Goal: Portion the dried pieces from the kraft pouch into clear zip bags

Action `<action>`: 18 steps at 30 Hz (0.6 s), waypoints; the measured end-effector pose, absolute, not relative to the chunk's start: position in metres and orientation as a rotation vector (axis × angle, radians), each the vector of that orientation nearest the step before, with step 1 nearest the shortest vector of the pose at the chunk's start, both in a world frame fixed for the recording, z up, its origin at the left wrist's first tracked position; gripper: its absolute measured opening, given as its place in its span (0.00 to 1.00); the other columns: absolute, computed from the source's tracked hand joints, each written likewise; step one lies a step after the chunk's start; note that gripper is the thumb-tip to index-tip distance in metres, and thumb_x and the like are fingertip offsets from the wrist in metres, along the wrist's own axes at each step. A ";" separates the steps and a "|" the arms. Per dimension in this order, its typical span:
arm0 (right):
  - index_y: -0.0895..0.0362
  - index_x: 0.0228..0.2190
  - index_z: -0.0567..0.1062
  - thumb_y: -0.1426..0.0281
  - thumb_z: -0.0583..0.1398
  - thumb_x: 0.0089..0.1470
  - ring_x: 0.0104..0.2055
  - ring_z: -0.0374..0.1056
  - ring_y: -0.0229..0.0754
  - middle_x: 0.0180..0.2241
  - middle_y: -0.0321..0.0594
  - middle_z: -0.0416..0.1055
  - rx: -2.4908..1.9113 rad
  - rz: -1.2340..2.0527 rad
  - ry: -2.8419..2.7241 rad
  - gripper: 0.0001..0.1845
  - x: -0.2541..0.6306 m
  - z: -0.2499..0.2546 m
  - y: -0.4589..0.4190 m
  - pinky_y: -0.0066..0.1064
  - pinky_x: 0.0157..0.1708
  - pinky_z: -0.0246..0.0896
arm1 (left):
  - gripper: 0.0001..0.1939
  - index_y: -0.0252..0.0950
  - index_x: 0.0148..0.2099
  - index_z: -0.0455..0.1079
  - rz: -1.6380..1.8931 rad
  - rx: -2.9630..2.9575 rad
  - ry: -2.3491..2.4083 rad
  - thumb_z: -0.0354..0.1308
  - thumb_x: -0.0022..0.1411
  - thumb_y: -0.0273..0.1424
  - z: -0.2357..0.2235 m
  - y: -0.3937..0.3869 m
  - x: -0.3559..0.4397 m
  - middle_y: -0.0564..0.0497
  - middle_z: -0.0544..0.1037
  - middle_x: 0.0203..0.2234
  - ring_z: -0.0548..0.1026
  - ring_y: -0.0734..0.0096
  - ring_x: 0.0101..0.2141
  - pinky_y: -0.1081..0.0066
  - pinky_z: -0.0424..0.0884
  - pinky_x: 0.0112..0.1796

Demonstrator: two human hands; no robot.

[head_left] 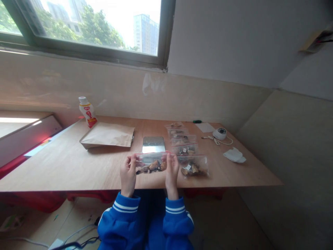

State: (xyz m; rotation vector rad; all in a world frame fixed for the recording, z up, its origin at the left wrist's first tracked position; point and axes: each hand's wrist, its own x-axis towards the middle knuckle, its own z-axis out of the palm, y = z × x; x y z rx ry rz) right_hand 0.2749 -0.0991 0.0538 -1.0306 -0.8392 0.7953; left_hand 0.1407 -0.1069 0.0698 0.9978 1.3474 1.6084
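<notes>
Left hand (128, 170) and right hand (172, 170) pinch opposite ends of a zip bag of dried mushrooms (151, 164), keeping it taut, with more bags (183, 140) at 1 o'clock.

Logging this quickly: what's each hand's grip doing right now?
Left hand: closed, holding the clear zip bag by its left end.
Right hand: closed, holding its right end.

Daylight comes from the window (85, 27) at the upper left, and the sky (104, 17) there is burned almost white. Inside, the light is softer and a little dim, with weak shadows on the desk (65, 166). The silver plate (153, 144) shows glare, and the wide lens bends the picture edges.
</notes>
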 end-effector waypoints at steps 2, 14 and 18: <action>0.59 0.35 0.72 0.58 0.57 0.54 0.32 0.69 0.39 0.30 0.39 0.73 -1.048 0.811 -0.874 0.16 0.273 0.052 -0.100 0.32 0.38 0.64 | 0.20 0.35 0.34 0.65 1.619 0.953 1.379 0.53 0.56 0.49 0.067 -0.107 0.141 0.52 0.74 0.27 0.76 0.71 0.25 0.73 0.72 0.23; 0.60 0.32 0.74 0.59 0.60 0.51 0.31 0.68 0.39 0.30 0.40 0.73 -1.084 0.795 -0.878 0.15 0.283 0.048 -0.100 0.30 0.35 0.63 | 0.14 0.34 0.36 0.70 1.548 1.025 1.185 0.62 0.52 0.40 0.064 -0.104 0.134 0.50 0.76 0.30 0.75 0.70 0.33 0.70 0.71 0.38; 0.60 0.34 0.75 0.59 0.60 0.51 0.31 0.68 0.39 0.30 0.40 0.74 -1.081 0.796 -0.911 0.16 0.286 0.049 -0.103 0.30 0.35 0.64 | 0.14 0.34 0.36 0.72 1.474 1.000 1.097 0.62 0.52 0.39 0.059 -0.101 0.128 0.50 0.77 0.31 0.75 0.70 0.33 0.71 0.70 0.38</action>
